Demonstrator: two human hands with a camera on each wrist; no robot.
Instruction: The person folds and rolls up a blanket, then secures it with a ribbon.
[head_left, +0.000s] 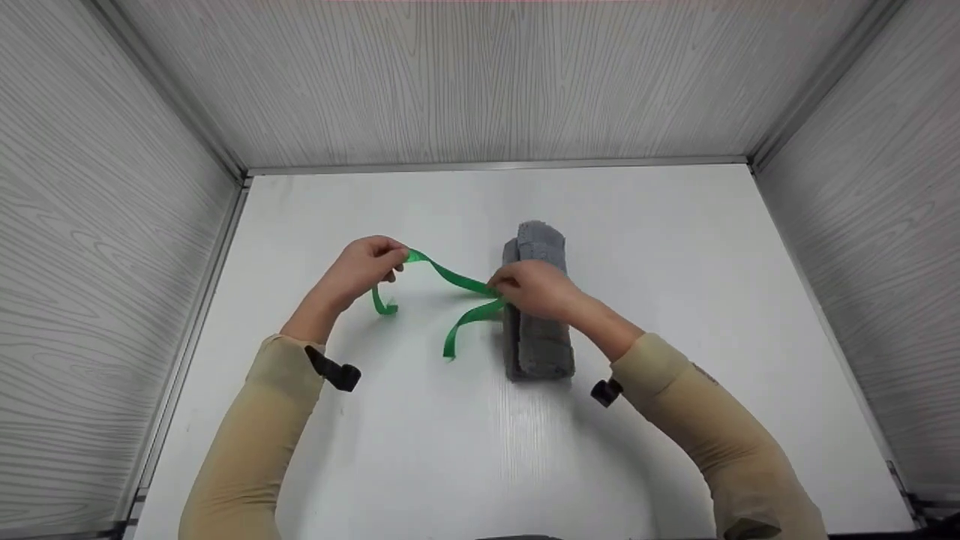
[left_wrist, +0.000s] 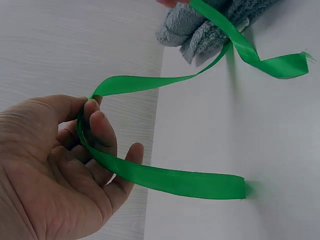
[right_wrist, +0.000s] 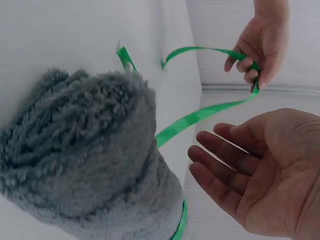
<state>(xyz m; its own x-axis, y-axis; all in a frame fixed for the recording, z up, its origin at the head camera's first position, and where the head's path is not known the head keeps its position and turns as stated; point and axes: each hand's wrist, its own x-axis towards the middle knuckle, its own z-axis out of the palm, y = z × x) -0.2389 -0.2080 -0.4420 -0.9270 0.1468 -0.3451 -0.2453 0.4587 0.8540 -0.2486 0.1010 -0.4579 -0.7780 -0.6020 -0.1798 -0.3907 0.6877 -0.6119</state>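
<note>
A rolled grey plush towel [head_left: 546,345] lies on the white table, with a green ribbon [head_left: 457,279] round it. My left hand [head_left: 367,266], left of the roll, pinches one ribbon tail between thumb and fingertips. That tail runs slack to the roll, and its end hangs below the hand in a curve. My right hand [head_left: 536,289] is over the roll's middle, fingertips close to where the ribbon tails meet. In the right wrist view its fingers [right_wrist: 220,167] are loosely extended beside the towel. The other ribbon tail [head_left: 469,319] curls down onto the table.
Wood-grain panels stand round the white table [head_left: 420,450]: a back wall [head_left: 465,82], a left wall [head_left: 112,247] and a right wall [head_left: 862,202]. Grey metal strips line the table's edges. Small black cameras sit on both sleeved wrists.
</note>
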